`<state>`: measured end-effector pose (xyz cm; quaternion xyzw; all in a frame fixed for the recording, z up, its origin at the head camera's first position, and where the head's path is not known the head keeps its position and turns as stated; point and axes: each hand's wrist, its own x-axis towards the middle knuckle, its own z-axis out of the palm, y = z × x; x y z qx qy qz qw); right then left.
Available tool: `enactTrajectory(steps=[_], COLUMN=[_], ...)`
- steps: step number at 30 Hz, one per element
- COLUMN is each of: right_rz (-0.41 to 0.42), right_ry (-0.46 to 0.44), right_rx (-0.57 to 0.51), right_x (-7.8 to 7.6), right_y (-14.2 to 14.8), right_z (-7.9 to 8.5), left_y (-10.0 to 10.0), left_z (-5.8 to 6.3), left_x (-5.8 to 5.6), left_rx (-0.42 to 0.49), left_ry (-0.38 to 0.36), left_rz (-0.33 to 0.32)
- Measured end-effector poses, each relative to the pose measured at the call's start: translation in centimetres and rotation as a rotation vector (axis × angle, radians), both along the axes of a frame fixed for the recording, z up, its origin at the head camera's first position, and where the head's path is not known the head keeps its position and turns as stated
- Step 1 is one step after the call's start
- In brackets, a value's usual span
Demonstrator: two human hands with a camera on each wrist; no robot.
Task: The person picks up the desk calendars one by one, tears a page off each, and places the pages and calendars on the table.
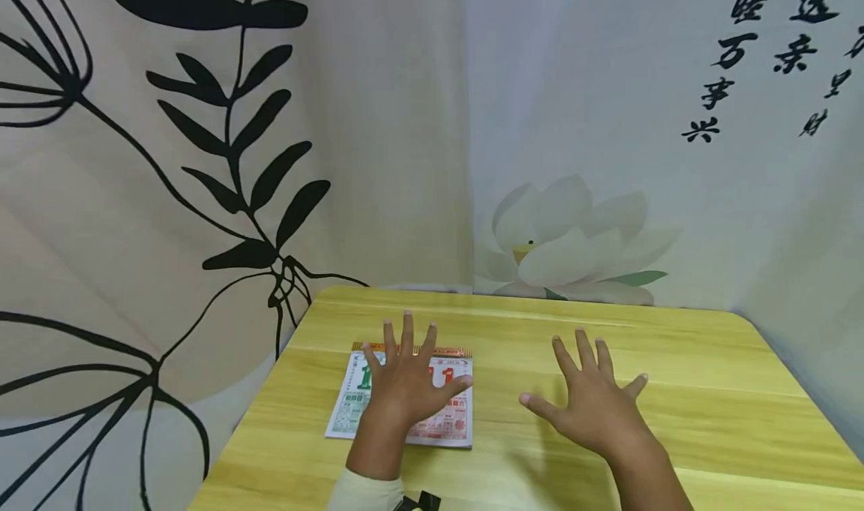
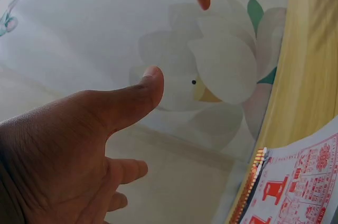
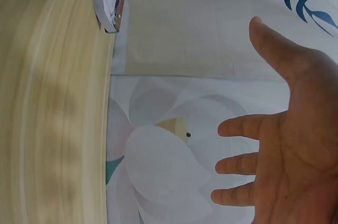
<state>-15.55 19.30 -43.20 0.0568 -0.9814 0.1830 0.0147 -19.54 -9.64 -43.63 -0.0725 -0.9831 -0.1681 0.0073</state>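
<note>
A tear-off calendar (image 1: 445, 428) with green and red print and a gold-and-red top strip lies on the wooden table (image 1: 540, 458), left of the middle. My left hand (image 1: 405, 387) is spread over it in the head view, hiding its centre; the fingers are apart and hold nothing. To the right of the calendar, my right hand (image 1: 597, 410) is held above the wood, its fingers also spread and the palm bare. The left wrist view has the calendar (image 2: 296, 187) at the lower right, off to the side of the thumb. In the right wrist view the calendar's thick edge (image 3: 103, 2) shows at the top.
Behind the table's far edge hangs a pale curtain (image 1: 398, 158) with black plant shapes, a lotus print (image 1: 574, 241) and dark written characters. A light sleeve (image 1: 364, 492) and a small black object (image 1: 421, 502) are at my left wrist.
</note>
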Motion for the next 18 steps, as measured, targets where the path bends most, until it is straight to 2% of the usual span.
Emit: enactTrajectory(steps=[5,9,13,18], right_rz=[0.026,0.064,0.089,0.109], right_ry=[0.028,-0.019,-0.063,-0.049], right_rx=[0.034,0.041,0.027,0.023], right_x=[0.1,0.4,0.5,0.2], right_y=[-1.5,-3.3,-4.8,-6.1], right_z=[-0.1,-0.7,-1.7,-2.5], left_y=[-0.2,-0.6,-1.0,-1.1], left_z=[-0.2,-0.8,-1.9,-2.6], left_x=[-0.2,0.2,0.5,-0.3], left_rx=[0.027,0.017,-0.008,-0.023], left_ry=[0.000,-0.014,-0.031,-0.052], left_rz=[-0.001,0.013,0.023,0.037])
